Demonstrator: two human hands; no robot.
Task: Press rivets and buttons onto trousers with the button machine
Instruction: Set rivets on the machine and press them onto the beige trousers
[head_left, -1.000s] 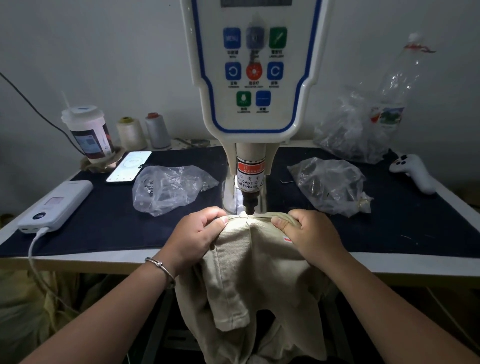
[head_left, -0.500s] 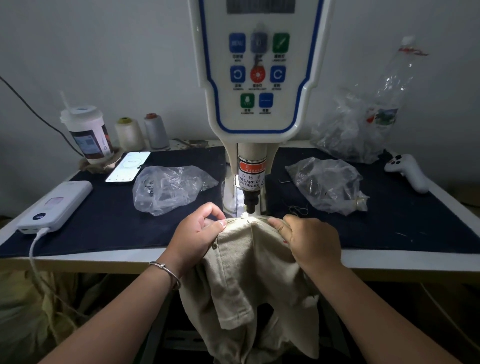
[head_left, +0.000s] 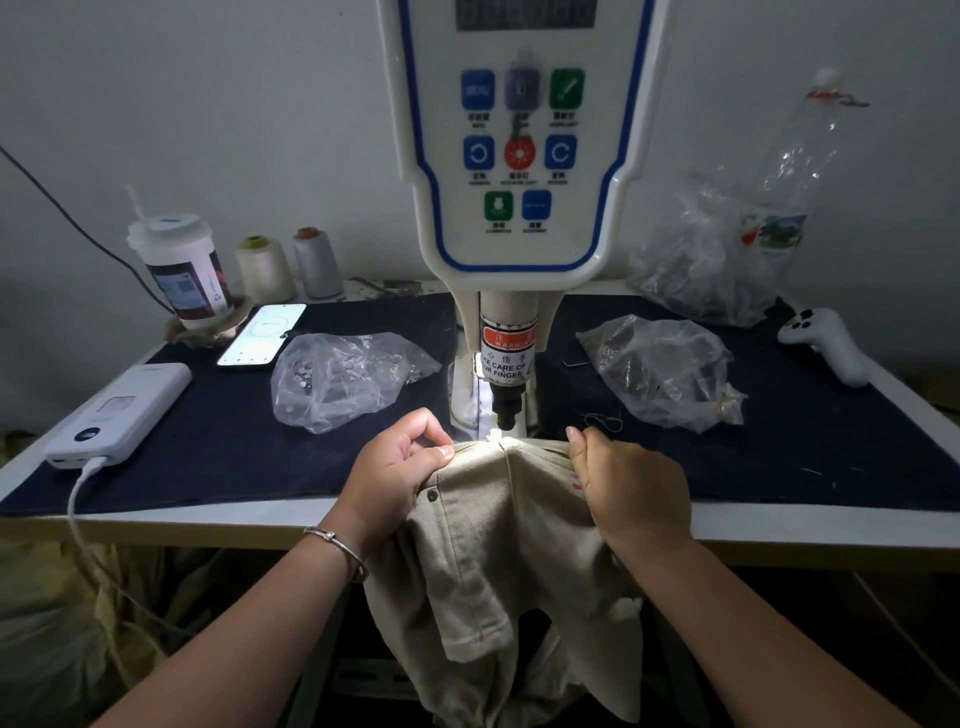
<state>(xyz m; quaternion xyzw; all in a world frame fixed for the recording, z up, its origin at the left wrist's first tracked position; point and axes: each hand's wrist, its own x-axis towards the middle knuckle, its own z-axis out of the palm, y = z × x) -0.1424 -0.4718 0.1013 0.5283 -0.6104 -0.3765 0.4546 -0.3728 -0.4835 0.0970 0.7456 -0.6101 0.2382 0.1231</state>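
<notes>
Your left hand (head_left: 397, 467) and right hand (head_left: 631, 480) pinch the trousers (head_left: 498, 525) taut under the punch (head_left: 506, 410); next, centre the spot, fingers clear

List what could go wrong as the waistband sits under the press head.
1. Both hands grip the trousers close beside the press head; the left hand and right hand fingers could get pinched.
2. Most of the cloth hangs off the table edge; its weight may drag the waistband off the mark.
3. A loose thread lies near the right hand and may snag.
</notes>
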